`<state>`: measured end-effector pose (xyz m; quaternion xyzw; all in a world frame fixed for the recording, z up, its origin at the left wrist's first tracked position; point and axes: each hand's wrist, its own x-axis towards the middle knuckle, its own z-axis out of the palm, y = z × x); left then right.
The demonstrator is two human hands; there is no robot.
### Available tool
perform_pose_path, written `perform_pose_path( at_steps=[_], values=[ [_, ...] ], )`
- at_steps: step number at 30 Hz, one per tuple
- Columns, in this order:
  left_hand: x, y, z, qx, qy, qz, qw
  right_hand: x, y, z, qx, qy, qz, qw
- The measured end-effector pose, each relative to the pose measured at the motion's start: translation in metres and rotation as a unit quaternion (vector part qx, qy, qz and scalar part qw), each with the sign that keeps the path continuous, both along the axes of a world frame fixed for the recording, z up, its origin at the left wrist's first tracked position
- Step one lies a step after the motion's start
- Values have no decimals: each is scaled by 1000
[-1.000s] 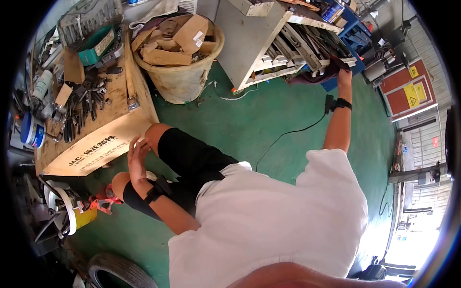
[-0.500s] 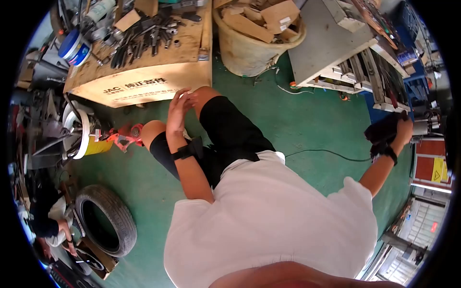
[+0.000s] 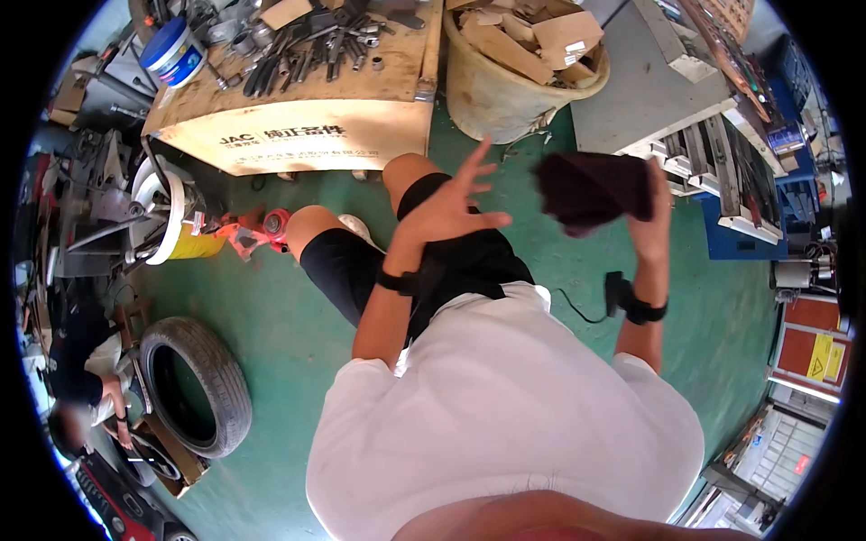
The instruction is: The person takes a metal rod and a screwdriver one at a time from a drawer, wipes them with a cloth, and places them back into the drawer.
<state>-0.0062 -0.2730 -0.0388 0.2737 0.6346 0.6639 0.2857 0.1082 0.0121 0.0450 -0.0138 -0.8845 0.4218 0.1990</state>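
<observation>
A dark maroon cloth point(image 3: 591, 191) hangs in the air in front of me to the right, blurred at its left side. My right hand point(image 3: 651, 216) grips it by its right end. Across from it, my left hand point(image 3: 451, 203) is raised above my thigh, holding nothing, with thumb and fingers spread toward the cloth. A gap separates that hand from the fabric. Each wrist wears a black strap. Beyond the cloth stands a grey cabinet point(image 3: 622, 104) with drawers pulled out.
A wooden bench point(image 3: 397, 81) bears sockets and hand tools point(image 3: 307, 50) and a blue-and-white tub point(image 3: 171, 56). Beside it stands a bin point(image 3: 487, 99) of cardboard. To the left are a yellow-white bucket point(image 3: 171, 216), a red jack point(image 3: 257, 230), a tire point(image 3: 212, 383) and another person point(image 3: 86, 352).
My right hand has swung in from the far right by the cabinet, bringing the cloth closer. My left hand has moved right from near my knee and its fingers have spread.
</observation>
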Motion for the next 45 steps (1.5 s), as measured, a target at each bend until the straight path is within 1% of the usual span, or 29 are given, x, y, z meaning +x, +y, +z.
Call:
perform_pose_path(
  at_steps=[2, 3, 6, 7, 8, 9, 11, 12, 13, 14, 16, 17, 18, 19, 20, 22, 24, 26, 28, 29, 30, 31, 33, 35, 38, 41, 42, 44, 45],
  values=[
    [9, 11, 6, 17, 52, -5, 999, -30, -39, -16, -78, 31, 114, 990],
    [8, 23, -7, 189, 18, 17, 982, -40, -67, -14, -174, 16, 196, 965],
    [-16, 11, -34, 236, 96, 70, 964, -58, -112, -14, -111, -71, 256, 958],
    [-16, 9, -27, 217, -13, 139, 966, -59, -113, -18, -109, -72, 259, 957],
    [-21, 1, -21, 198, 41, 203, 958, -60, -113, -30, -138, -74, 215, 964],
    [-34, -6, -30, 219, -5, 237, 947, -60, -110, -47, -166, -77, 170, 968],
    [-56, -27, -28, 296, -81, 262, 915, -58, -74, -119, -95, -170, 95, 976],
    [-62, -41, -18, 351, -109, 254, 895, -48, -55, -164, 23, -236, 96, 967],
    [-73, -51, -29, 317, -131, 292, 893, -31, -30, -222, 142, -296, 98, 940],
    [-76, -60, -34, 382, -230, 286, 848, -3, 10, -310, 227, -327, 152, 905],
    [-83, -69, -48, 425, -188, 359, 810, 63, 56, -426, 235, -553, 192, 776],
    [-88, -72, -61, 425, -185, 370, 805, 92, 71, -458, 149, -598, 247, 748],
    [-96, -74, -77, 475, -221, 398, 753, 131, 85, -481, 62, -590, 204, 779],
    [-99, -79, -89, 522, -257, 422, 695, 151, 81, -471, 3, -610, 167, 775],
    [-101, -89, -95, 519, -256, 431, 692, 159, 70, -451, -34, -638, 132, 758],
    [-105, -107, -107, 583, -192, 287, 735, 163, 50, -419, -80, -666, 102, 734],
    [-97, -107, -79, 563, -191, 352, 723, 159, 29, -390, -118, -679, 94, 718],
    [-96, -112, -81, 437, -105, 412, 793, 150, 8, -364, -143, -690, 94, 703],
    [-85, -106, -90, 561, -256, 426, 662, 133, -11, -350, -165, -695, 101, 693],
    [-89, -112, -106, 563, -224, 448, 658, 122, -19, -347, -174, -696, 104, 688],
    [-88, -114, -75, 557, -237, 463, 647, 110, -26, -345, -180, -699, 107, 684],
    [-95, -113, -72, 340, -100, 566, 744, 98, -30, -342, -186, -704, 109, 677],
    [-106, -116, -48, 447, -226, 559, 661, 75, -36, -335, -194, -718, 108, 660],
    [-118, -121, -41, 470, -255, 553, 638, 62, -39, -325, -202, -732, 106, 642],
    [-135, -122, -40, 419, -237, 561, 674, 37, -41, -319, -210, -742, 113, 627],
    [-130, -129, -78, 445, -243, 448, 737, 17, -40, -321, -211, -743, 126, 622],
    [-129, -128, -85, 193, -150, 494, 834, 12, -40, -324, -212, -744, 125, 621],
    [-122, -122, -90, -71, -47, 487, 869, 10, -38, -331, -213, -749, 111, 618],
    [-126, -120, -82, 43, -107, 491, 863, 4, -37, -338, -186, -737, 151, 632]
  ],
)
